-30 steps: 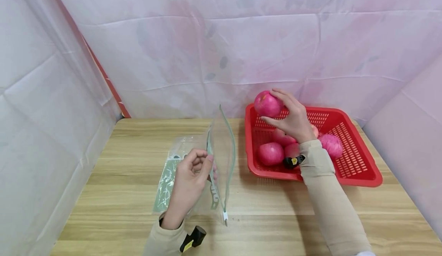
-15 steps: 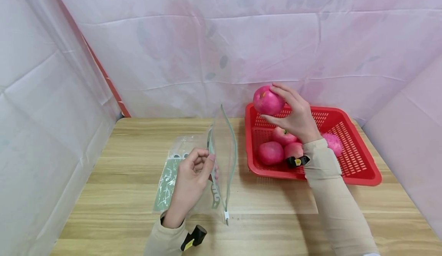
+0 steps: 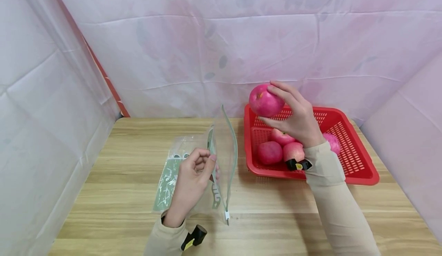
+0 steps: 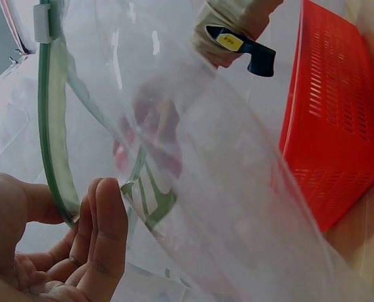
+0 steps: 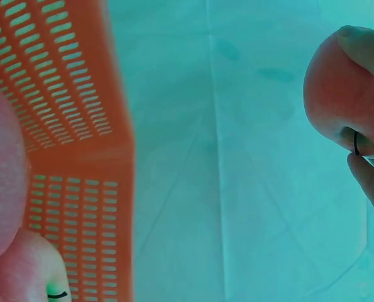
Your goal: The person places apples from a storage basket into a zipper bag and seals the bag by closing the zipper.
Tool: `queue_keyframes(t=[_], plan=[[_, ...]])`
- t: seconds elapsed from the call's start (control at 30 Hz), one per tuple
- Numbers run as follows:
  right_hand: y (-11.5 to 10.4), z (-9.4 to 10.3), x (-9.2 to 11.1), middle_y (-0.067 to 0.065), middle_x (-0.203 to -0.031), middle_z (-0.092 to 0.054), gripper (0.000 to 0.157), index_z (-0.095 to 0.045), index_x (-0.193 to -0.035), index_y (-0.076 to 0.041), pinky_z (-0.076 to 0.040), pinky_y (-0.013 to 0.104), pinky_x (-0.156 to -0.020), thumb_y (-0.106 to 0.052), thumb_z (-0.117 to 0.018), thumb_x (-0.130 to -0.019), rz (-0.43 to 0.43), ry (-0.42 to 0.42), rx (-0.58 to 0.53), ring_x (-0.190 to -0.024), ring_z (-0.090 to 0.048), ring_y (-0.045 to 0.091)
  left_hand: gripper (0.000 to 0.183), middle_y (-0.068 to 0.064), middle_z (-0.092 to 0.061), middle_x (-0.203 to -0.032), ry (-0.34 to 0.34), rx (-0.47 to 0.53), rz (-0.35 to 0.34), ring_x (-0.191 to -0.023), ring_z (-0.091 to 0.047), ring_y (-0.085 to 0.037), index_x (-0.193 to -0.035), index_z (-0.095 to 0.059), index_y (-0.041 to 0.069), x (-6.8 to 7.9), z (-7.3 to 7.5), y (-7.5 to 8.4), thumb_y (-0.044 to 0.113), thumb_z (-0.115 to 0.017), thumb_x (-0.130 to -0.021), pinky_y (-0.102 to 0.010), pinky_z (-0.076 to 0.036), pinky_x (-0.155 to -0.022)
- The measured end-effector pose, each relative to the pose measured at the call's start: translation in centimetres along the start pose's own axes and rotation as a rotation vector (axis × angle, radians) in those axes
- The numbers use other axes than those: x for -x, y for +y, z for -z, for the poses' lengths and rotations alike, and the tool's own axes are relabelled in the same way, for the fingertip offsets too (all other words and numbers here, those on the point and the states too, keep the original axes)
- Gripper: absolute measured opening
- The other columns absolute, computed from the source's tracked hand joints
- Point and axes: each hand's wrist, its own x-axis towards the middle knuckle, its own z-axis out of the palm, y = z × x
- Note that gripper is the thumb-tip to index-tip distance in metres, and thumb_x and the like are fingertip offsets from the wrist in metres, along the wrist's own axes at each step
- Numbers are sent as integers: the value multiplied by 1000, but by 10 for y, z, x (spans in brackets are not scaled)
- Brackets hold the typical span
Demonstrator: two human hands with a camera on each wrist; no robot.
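Note:
My right hand (image 3: 297, 116) grips a pinkish-red apple (image 3: 264, 100) above the back left corner of the red basket (image 3: 362, 169). In the right wrist view the held apple (image 5: 341, 94) shows its stem hollow beside the fingers. My left hand (image 3: 193, 177) pinches one edge of a clear zip bag (image 3: 222, 152) that stands with its mouth apart. The left wrist view shows thumb and fingers on the bag's green zip strip (image 4: 45, 126), with a white slider (image 4: 42, 22) at its end. Through the film, the apple and right hand show blurred.
Several apples (image 3: 270, 152) lie in the basket, partly hidden by my right arm. A flat clear packet with a green panel (image 3: 167, 185) lies on the wooden table (image 3: 114, 194), left of the bag. Pale cloth (image 3: 259, 45) hangs behind and at both sides.
My right hand has lifted the apple slightly, then moved it a little left toward the bag. The left hand stays almost still on the bag's edge.

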Motion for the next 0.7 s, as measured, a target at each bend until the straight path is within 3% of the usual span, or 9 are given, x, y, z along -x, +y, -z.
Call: queue_keyframes(t=[0.37, 0.47, 0.6, 0.7], plan=[[-28, -1, -4, 19, -141, -58, 81, -64, -132, -3, -47, 21, -109, 3, -97, -58, 59, -5, -55, -131, -56, 33, 9, -12, -67, -82, 2, -18, 19, -65, -67, -16, -102, -61, 4, -2, 2, -2, 11, -56, -105, -32, -61, -60], [-35, -2, -5, 19, -140, -58, 73, -64, -132, -3, -47, 22, -110, -4, -95, -66, 86, -10, -69, -130, -57, 33, 9, -12, -66, -82, -3, -15, 26, -65, -66, -16, -102, -61, 4, -2, 2, -3, 10, -56, -105, -31, -61, -61], [-45, -4, -4, 20, -137, -59, 56, -64, -131, -4, -48, 21, -108, -27, -85, -85, 119, -4, -82, -127, -58, 31, 8, -12, -66, -82, -10, -1, 33, -65, -66, -17, -102, -61, 4, -3, 3, -3, 10, -56, -105, -31, -61, -61], [-54, -6, -4, 20, -136, -60, 54, -64, -130, -2, -48, 21, -109, -38, -76, -91, 151, -3, -87, -127, -58, 31, 8, -12, -65, -81, -11, -2, 27, -65, -66, -17, -102, -61, 4, -3, 3, -3, 10, -56, -105, -31, -61, -61]])
